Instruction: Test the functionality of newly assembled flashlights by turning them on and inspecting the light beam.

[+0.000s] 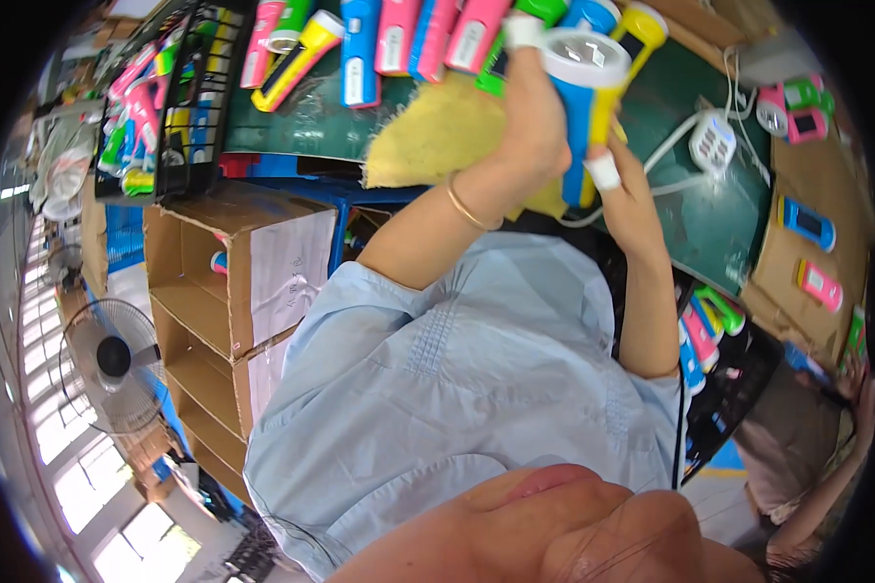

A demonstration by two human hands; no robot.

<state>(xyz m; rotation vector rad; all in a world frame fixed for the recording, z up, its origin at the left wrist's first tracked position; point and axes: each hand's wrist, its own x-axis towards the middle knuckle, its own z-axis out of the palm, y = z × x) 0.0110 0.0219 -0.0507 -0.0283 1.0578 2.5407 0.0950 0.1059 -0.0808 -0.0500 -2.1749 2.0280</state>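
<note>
A blue and yellow flashlight (576, 112) with a round white-rimmed lens stands tilted up between my hands, above the table. My left hand (538, 112) is closed at its left side, close below the lens; its other fingers are partly hidden, and white tape wraps one fingertip. My right hand (632, 202) grips the lower body from the right, with a taped thumb lying along it. Beneath my left wrist lies a yellow cloth (437, 131). Several flashlights in pink, blue, green and yellow, such as a blue flashlight (360, 53), lie in a row at the table's far edge.
A black wire basket (170, 107) of flashlights stands at the left, above a cardboard shelf (199, 291). A white power strip (713, 144) and cables lie on the green table (695, 228). More flashlights rest on cardboard (787, 262) at right, near another person's arm (817, 496).
</note>
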